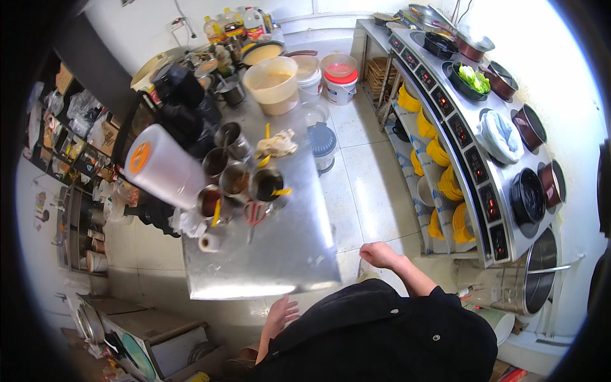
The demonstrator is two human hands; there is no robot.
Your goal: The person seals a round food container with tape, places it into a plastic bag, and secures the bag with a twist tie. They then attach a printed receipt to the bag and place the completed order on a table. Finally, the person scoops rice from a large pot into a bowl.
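Note:
My left hand (282, 312) hangs just off the near edge of the steel table (273, 274), empty, its fingers apart. Over the floor to the right of the table is my right hand (378, 255), loosely curled with nothing visible in it. Red-handled scissors (255, 214) lie on the table beside several steel pots of sauce, among them a dark one (266, 184) with a yellow-handled utensil (281, 191). A paper roll (208, 242) stands near the left edge, and a crumpled cloth (276, 144) lies farther back. Neither hand touches any of these.
At right, a curved counter with cookers (474, 159) holds black pans, pots, and a pan of green leaves (473, 79). Yellow dishes (450, 183) fill the shelves below. White buckets (340, 89) and a blue-lidded bin (322, 141) stand on the floor. A large translucent container (167, 169) is at left.

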